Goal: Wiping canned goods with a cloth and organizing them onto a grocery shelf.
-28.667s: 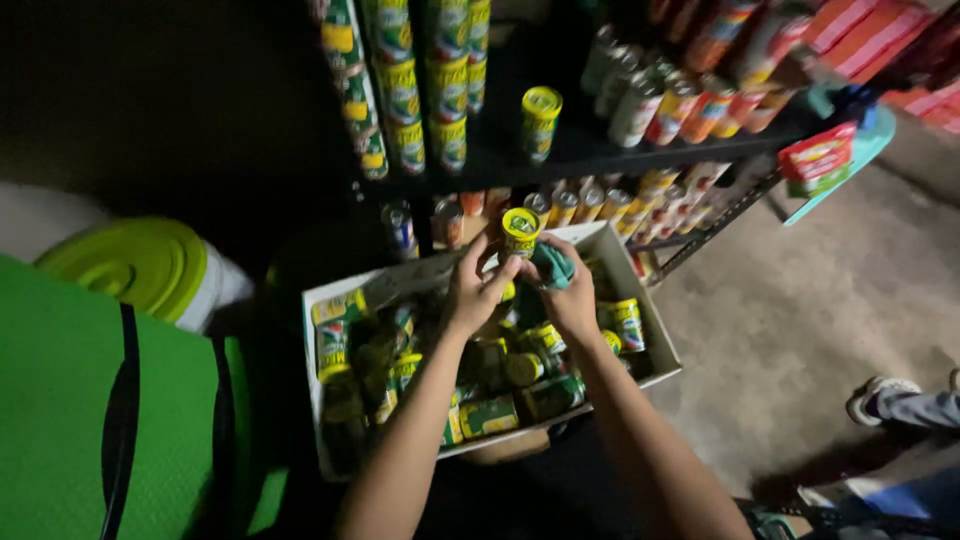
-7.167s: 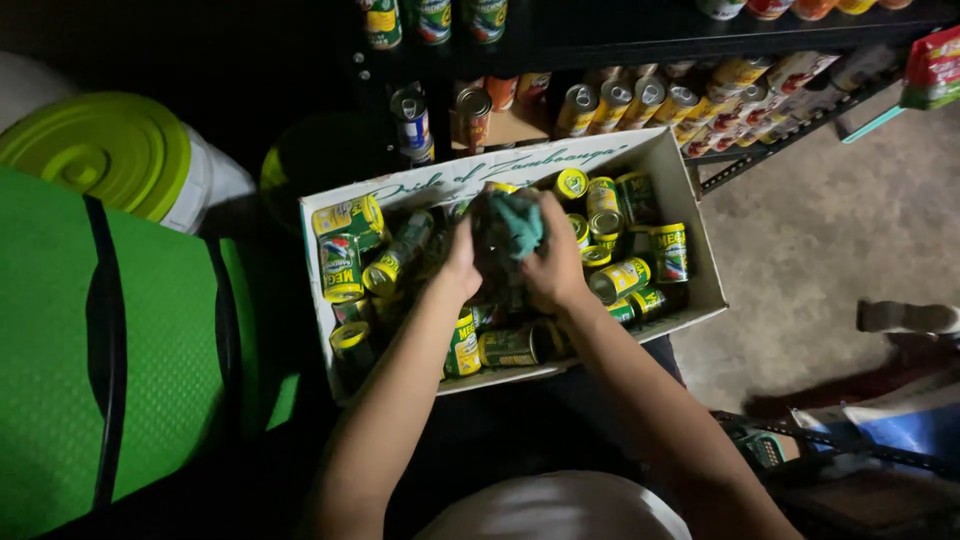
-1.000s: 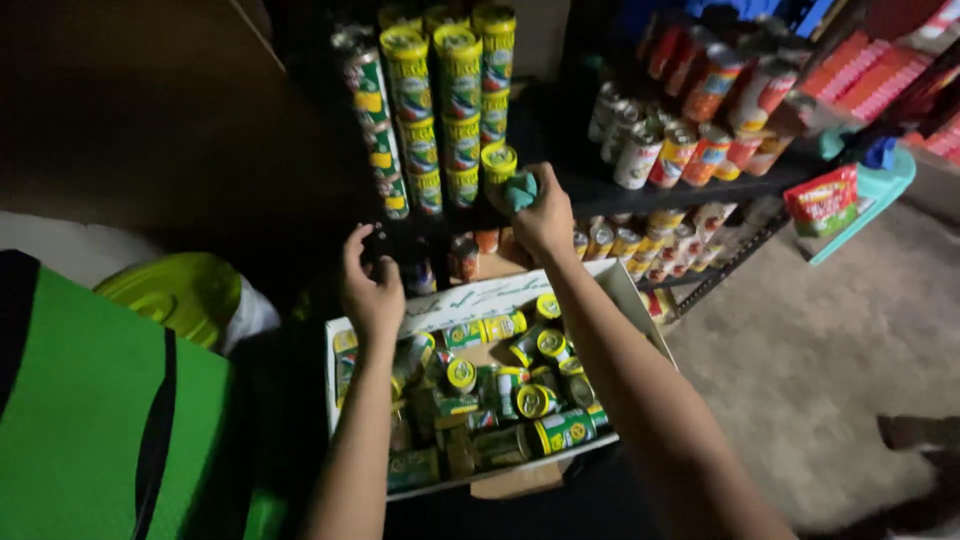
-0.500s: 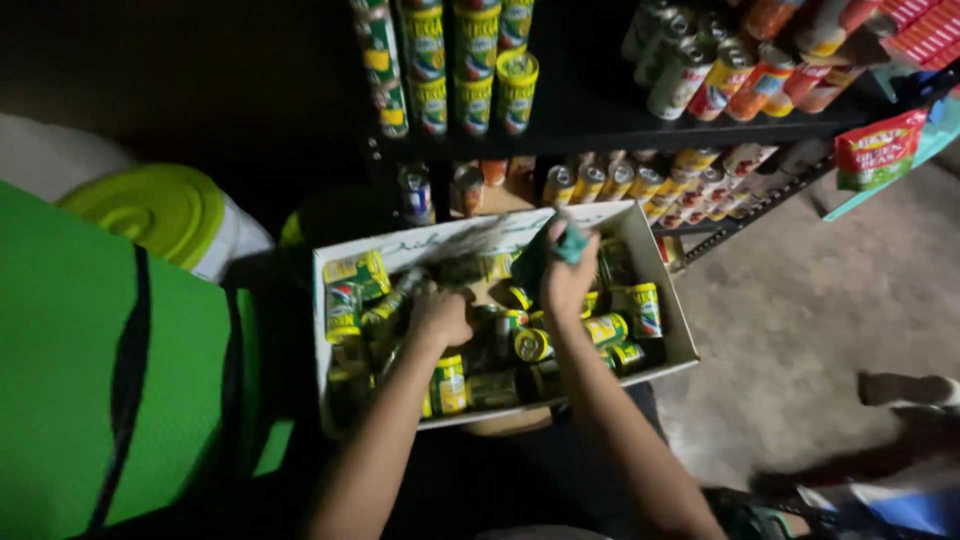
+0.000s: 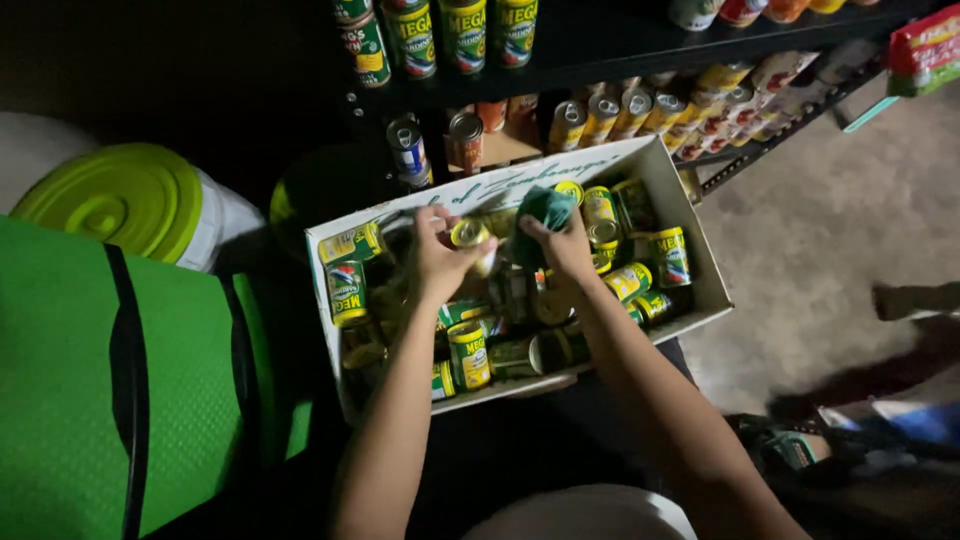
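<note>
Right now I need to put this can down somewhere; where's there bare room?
Bare floor lies right of the box, below the shelf. Inside the box, cans crowd every corner around the left hand and right hand.

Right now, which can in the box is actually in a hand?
The yellow-topped can held up in the left hand, beside the teal cloth in the right hand. The other cans lie loose in the cardboard box.
</note>
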